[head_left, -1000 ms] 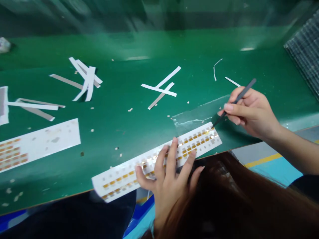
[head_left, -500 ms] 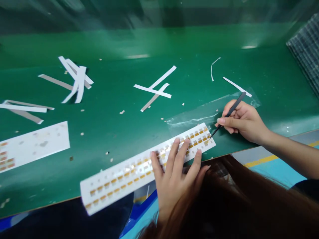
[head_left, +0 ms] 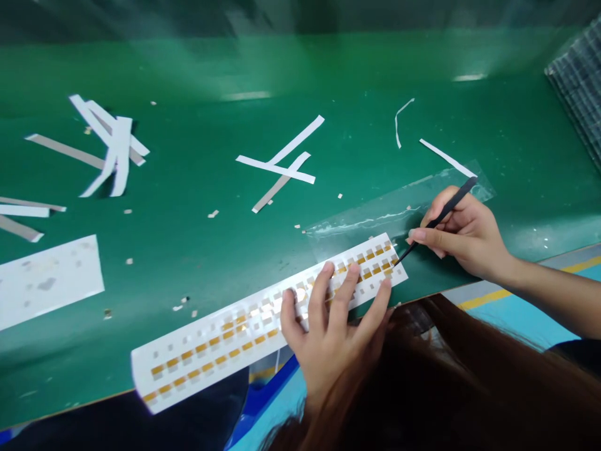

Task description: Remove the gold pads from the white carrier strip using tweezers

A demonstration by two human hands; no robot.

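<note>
A long white sheet point(head_left: 211, 326) with rows of small amber and grey pieces lies slanted along the front edge of the green table. My left hand point(head_left: 331, 319) rests on its middle with fingers spread, covering some of the pieces. Between the thumb and fingers of my right hand point(head_left: 462, 235) are black tweezers point(head_left: 444, 210), tilted down to the left. Their tip meets the sheet's right end, at an amber piece; whether it grips the piece I cannot make out. A clear film strip point(head_left: 366, 216) lies just behind the sheet, partly behind my right hand.
Paper strips point(head_left: 286, 169) lie crossed mid-table, with more white strips point(head_left: 119, 150) heaped at the left. A second white sheet point(head_left: 70, 275) is at the left edge. Tiny scraps dot the green table point(head_left: 211, 250). Dark hair point(head_left: 422, 376) hides the lower right; a checked dark stack point(head_left: 580, 88) stands far right.
The view has shifted slightly, so the things on the left sit further left. The tweezers' tip stays at the sheet's right end. My left hand remains spread on the sheet.
</note>
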